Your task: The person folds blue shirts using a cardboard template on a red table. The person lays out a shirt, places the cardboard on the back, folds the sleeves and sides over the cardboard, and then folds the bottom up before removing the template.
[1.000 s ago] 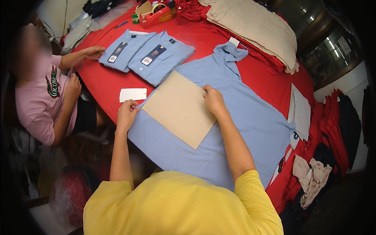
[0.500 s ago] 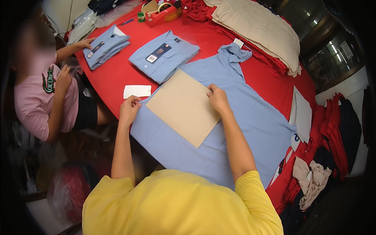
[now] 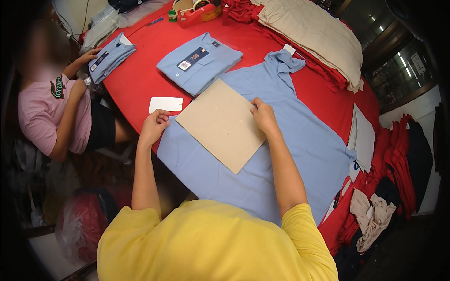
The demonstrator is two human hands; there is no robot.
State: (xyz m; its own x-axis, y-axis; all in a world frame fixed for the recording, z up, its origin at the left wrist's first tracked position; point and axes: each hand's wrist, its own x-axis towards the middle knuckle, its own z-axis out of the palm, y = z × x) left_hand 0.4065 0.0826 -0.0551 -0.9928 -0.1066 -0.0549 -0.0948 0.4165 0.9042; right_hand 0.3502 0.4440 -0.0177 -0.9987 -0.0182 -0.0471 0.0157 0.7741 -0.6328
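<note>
A light blue shirt (image 3: 300, 154) lies spread across the red-covered table, and a square of tan cardboard (image 3: 222, 124) rests on top of it, turned cornerwise. My left hand (image 3: 153, 127) is closed in a pinch at the shirt's left edge, beside the cardboard's left corner. My right hand (image 3: 265, 116) is closed on the cardboard's right edge, thumb and fingers at its rim. Just beyond my left hand lies a white paper tag (image 3: 165, 104). A folded blue shirt (image 3: 199, 63) with a dark label sits past the cardboard.
At the left, a co-worker in pink (image 3: 56, 110) holds another folded blue shirt (image 3: 112, 56). A red tape dispenser (image 3: 197, 15) stands at the far edge. Beige garments (image 3: 309, 37) are piled far right; white sheets (image 3: 361, 136) and a crumpled beige cloth (image 3: 372, 215) lie at the right.
The co-worker's folded shirt has shifted left, toward the table's edge. My hands and the cardboard have barely moved.
</note>
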